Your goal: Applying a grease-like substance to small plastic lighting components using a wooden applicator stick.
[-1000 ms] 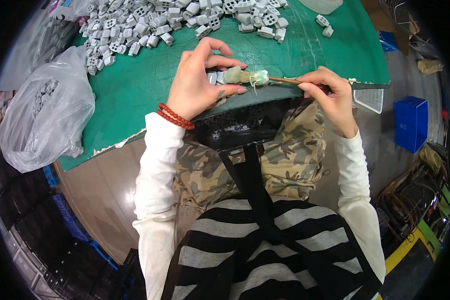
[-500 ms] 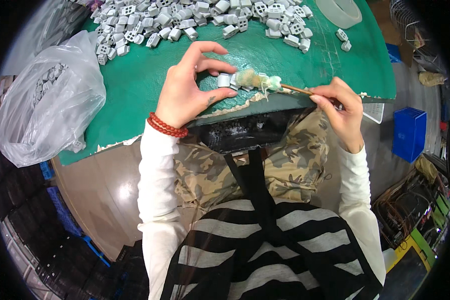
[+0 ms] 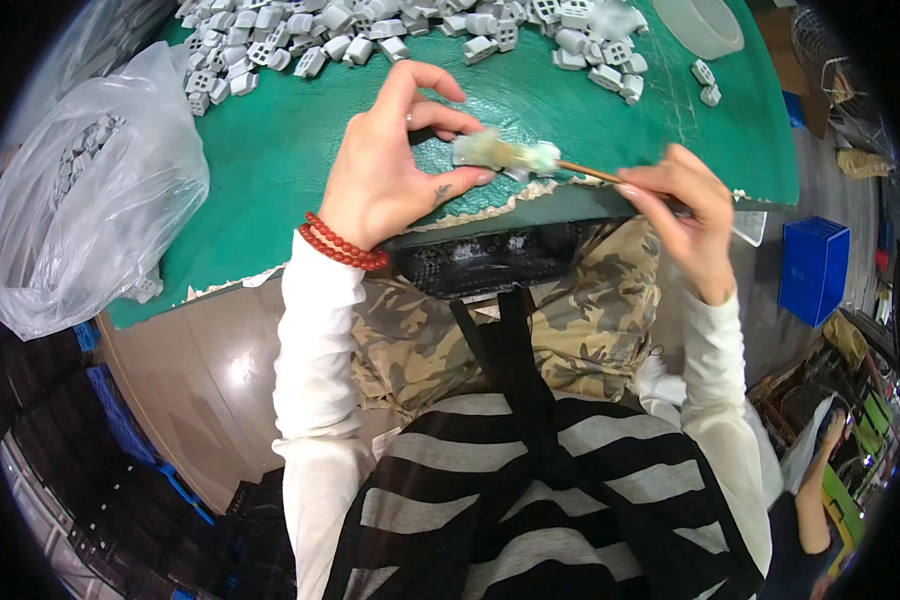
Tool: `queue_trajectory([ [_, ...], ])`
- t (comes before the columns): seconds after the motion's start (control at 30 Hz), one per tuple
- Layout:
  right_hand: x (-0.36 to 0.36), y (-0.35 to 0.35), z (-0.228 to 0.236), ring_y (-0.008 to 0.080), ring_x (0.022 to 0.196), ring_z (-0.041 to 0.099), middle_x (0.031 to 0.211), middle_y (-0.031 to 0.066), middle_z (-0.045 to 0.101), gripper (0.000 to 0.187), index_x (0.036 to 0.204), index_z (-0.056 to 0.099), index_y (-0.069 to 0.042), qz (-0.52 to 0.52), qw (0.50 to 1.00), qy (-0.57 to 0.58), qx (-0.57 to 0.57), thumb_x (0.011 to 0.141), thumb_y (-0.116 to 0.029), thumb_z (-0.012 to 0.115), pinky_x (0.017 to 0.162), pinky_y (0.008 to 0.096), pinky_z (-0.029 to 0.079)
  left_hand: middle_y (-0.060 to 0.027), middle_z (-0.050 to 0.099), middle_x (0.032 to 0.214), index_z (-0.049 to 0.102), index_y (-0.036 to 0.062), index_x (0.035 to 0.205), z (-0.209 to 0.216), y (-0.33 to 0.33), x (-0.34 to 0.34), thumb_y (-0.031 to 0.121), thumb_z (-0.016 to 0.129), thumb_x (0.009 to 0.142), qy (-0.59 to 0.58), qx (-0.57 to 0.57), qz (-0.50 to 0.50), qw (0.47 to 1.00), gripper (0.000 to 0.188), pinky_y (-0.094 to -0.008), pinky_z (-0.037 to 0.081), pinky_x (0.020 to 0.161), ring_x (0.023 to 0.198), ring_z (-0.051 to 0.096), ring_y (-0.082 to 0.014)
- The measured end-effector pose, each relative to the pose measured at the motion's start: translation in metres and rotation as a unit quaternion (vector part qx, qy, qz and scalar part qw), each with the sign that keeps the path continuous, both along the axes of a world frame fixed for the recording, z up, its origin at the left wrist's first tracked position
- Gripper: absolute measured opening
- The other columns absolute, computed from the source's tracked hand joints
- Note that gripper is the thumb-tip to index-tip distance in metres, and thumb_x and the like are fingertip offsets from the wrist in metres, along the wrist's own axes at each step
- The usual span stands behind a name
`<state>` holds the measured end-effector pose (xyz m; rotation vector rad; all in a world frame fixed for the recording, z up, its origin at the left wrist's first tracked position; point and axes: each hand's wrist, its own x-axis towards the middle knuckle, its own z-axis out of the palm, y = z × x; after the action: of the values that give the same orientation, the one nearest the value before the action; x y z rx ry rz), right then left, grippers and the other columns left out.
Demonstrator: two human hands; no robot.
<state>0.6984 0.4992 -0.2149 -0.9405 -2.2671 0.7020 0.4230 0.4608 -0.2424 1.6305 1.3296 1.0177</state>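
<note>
My left hand point(image 3: 370, 165), with red beads at the wrist, rests at the near edge of the green tabletop. Its thumb and a finger close around small grey plastic parts point(image 3: 515, 174), mostly hidden beneath a wad. In my right hand point(image 3: 695, 220) is a thin brown stick point(image 3: 590, 173), pinched near its end between thumb and fingers. A pale green-white wad point(image 3: 505, 153) is bound to the stick's other end and lies over the parts. That wad is blurred.
Many loose grey parts point(image 3: 370, 30) are heaped at the far side. A clear plastic bag point(image 3: 90, 220) with similar parts stands left. A translucent tape-like ring point(image 3: 700, 25) lies far right. Beyond are a blue bin point(image 3: 815, 270) and another person's arm point(image 3: 815, 485).
The wad has moved slightly left over the grey parts, covering more of them. Another person's arm has come into view at the lower right. Both hands keep their hold.
</note>
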Motion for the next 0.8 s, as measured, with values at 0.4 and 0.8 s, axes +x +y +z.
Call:
queue_trajectory([
  [0.4,-0.014,0.004,-0.001,0.0134,0.058,0.047,0.066,0.0038,0.061,0.010,0.083,0.068,-0.001,0.050,0.998,0.023,0.034,0.073,-0.001,0.071,0.051,0.0266,0.037,-0.0023,0.070,0.088,0.042,0.0071,0.103,0.004,0.003,-0.004,0.006,0.082,0.063,0.036,0.006,0.015,0.999,0.057,-0.0243,0.045,0.074,0.081,0.059,-0.0135],
  [0.8,-0.035,-0.017,-0.037,0.0309,0.087,0.054,0.092,0.0144,0.054,0.014,0.099,0.056,-0.005,-0.072,0.978,0.182,-0.068,0.089,-0.010,0.048,0.076,0.0385,0.045,-0.0214,0.049,0.118,0.050,0.0005,0.123,-0.001,-0.030,0.030,0.048,0.080,0.060,0.355,0.209,0.070,0.909,0.084,-0.0461,0.035,0.095,0.111,0.044,-0.0374],
])
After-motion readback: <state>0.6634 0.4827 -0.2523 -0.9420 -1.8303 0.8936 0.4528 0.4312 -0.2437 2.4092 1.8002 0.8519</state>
